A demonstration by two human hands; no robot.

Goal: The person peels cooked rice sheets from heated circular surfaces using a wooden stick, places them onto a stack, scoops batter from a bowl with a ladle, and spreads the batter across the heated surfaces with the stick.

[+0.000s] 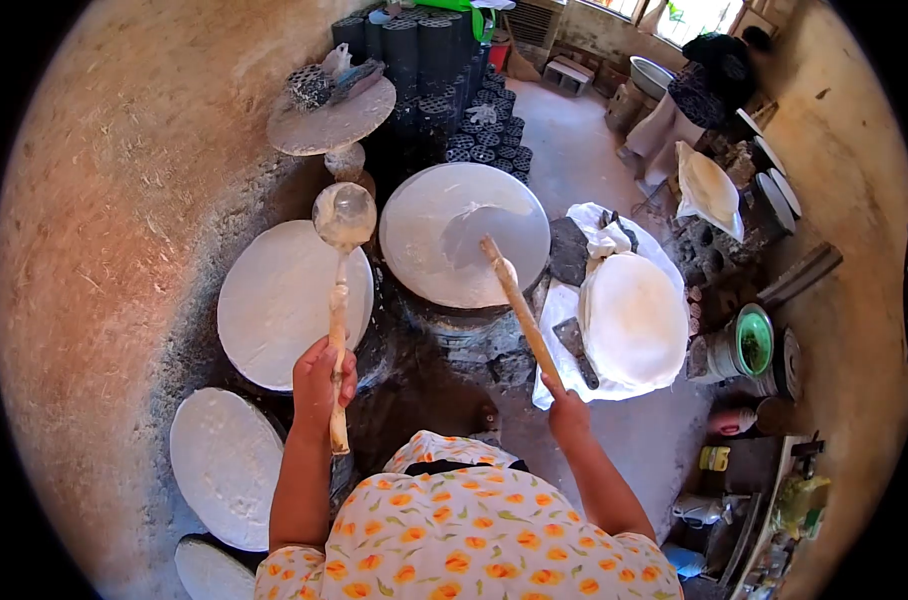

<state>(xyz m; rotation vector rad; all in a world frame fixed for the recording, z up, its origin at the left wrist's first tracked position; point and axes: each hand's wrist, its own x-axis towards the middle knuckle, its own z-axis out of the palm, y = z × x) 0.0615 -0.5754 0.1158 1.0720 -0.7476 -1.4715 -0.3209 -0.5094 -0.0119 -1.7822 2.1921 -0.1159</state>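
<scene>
My left hand [324, 382] is closed around the wooden handle of a ladle [345, 216]. The ladle's round, batter-smeared bowl hangs at the left edge of a large round griddle [414, 235]. A white layer coats part of the griddle, with a greyer, wet-looking patch in the middle. In my right hand [570, 418] is a long wooden stick [530, 325], its far end over that patch. Whether the end touches the surface I cannot tell. To the right, a stack of round white flatbreads [636, 320] lies on white cloth, with a dark flat blade [576, 352] beside it.
Another round white-topped griddle [284, 305] stands at the left, with a white disc [226, 465] below it. Black coal briquettes [404, 65] are piled at the back. A person [714, 75] bends near the far right wall. A green-lined bucket [753, 340] stands at right.
</scene>
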